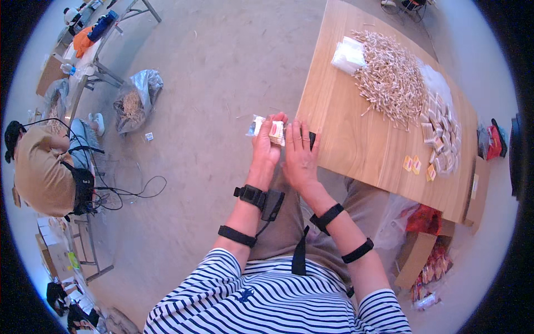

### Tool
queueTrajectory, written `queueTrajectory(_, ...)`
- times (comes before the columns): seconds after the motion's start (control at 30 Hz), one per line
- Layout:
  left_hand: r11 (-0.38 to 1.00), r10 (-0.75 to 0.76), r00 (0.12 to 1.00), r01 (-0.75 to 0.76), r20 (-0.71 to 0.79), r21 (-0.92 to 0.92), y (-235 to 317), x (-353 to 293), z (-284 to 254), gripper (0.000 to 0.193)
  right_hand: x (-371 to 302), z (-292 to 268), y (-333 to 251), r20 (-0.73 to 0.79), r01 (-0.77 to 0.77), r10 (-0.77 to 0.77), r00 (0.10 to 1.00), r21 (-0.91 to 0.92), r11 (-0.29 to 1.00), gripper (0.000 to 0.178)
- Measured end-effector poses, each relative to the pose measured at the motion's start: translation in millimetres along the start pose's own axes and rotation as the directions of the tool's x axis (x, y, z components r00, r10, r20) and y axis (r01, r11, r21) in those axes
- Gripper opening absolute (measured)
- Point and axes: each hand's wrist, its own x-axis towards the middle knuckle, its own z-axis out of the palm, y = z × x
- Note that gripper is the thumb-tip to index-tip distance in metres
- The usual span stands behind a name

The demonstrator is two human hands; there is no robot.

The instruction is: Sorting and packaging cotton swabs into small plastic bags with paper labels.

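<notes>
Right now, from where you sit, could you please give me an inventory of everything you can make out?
packet: one, clear and cream with red, in the left hand
table: one, light wood, right
sticks: uncountable, tan, piled on the table
bag stack: one, whitish, beside the pile
filled packets: many, clear and tan, table's right
cards: three, yellow, table's near edge
plastic bag: one, clear, floor at left
boxes: several, brown, around the table and far left
co-worker: one, tan top, left
straps: four, black, forearms
striped shirt: one, white and navy, bottom
hands: two, bare, centre; left, right
Rim clutter is too small to list.
</notes>
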Motion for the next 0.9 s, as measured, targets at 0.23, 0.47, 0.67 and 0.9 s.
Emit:
queueTrajectory(0.23,0.997,-0.044,0.999,0.045,0.02,-0.067,-3,4,-4,0.022,3,-1,-6,0.047,0.065,-0.063,0.997,-0.054,0.996,0.075)
queueTrajectory(0.47,0.999,-0.011,1.0,0.011,0.003,-0.031,-4,4,-6,0.024,5,1,-9,-0.02,0.092,-0.093,0.995,-0.054,0.994,0.069)
queueTrajectory(0.67,0.992,-0.053,0.999,0.053,0.01,-0.113,-2,-1,1,0.023,-16,-3,-9,-0.061,0.114,-0.118,0.991,-0.075,0.991,0.061)
queueTrajectory(0.9,0.995,-0.046,0.999,0.048,0.018,-0.085,-3,3,-7,0.025,-14,-7,-19,-0.014,0.097,-0.097,0.995,-0.039,0.995,0.058)
